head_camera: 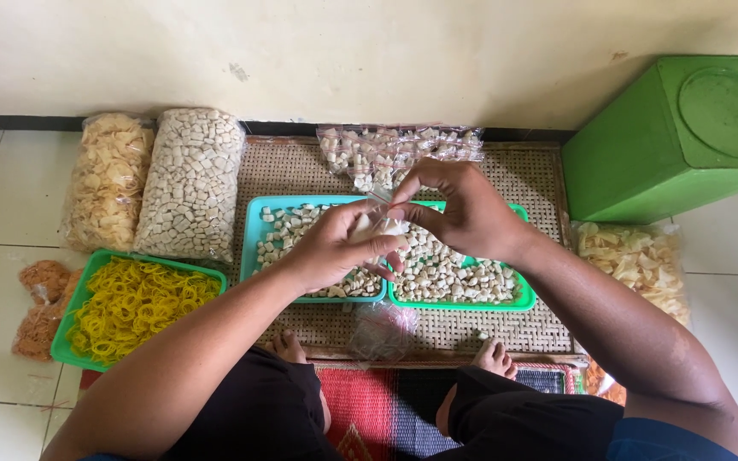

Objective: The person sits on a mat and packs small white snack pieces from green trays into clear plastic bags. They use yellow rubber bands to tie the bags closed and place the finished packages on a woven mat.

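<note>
At the bottom of the frame, bent knees in dark trousers and two bare feet are seen resting on a red patterned mat (369, 410). Just above, a woven tray (548, 192) is laid on the tiled floor, with a heap of empty clear bags (382, 331) at its near edge.

At centre frame, a small clear packet of pale snack cubes (375, 229) is cupped in the left hand (335, 248), whose fingers are curled closed around it. The top of the packet is pinched between thumb and fingertips of the right hand (463, 209), also closed narrowly. Both hands are held over a blue tray (254, 230) and a green tray (523, 299), each filled with cubes.

At lower left, a green tray of yellow rubber bands (134, 303) is seen. Farther up, two large bags of crackers (108, 179) and cubes (191, 183) are laid, filled small packets (399, 154) are piled by the wall, and a green bin (685, 132) is lying at upper right.
</note>
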